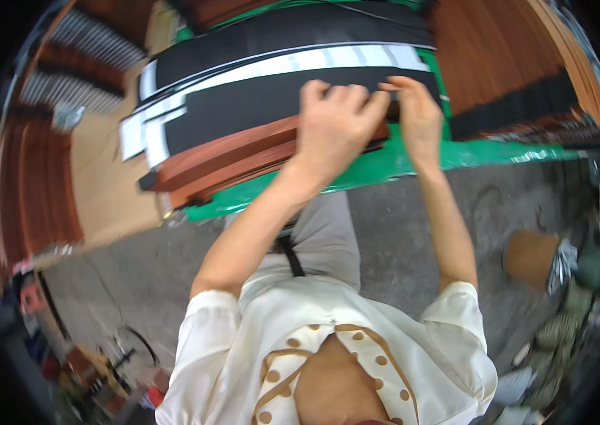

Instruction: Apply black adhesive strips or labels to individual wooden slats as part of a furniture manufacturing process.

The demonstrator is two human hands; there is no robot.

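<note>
My left hand [337,122] is closed, its fingers curled over the right part of a long black panel [243,106] and the reddish-brown strips [243,149] along its near edge. What lies inside the fingers is hidden. Just beside it, my right hand [417,119] bends its fingers toward the left thumb in a pinch. Whatever it holds is too small and blurred to name. Both hands are at the right end of the strips, above the green sheet [264,190] on the table. White strips [300,62] lie beyond the black panel, with another black panel [300,32] behind them.
Brown slat stacks [505,57] stand at the right, with a black band [519,106] across their near end. More brown stacks [41,184] and a cardboard sheet [109,177] are at the left. A brown bin [530,258] sits on the grey floor [420,234].
</note>
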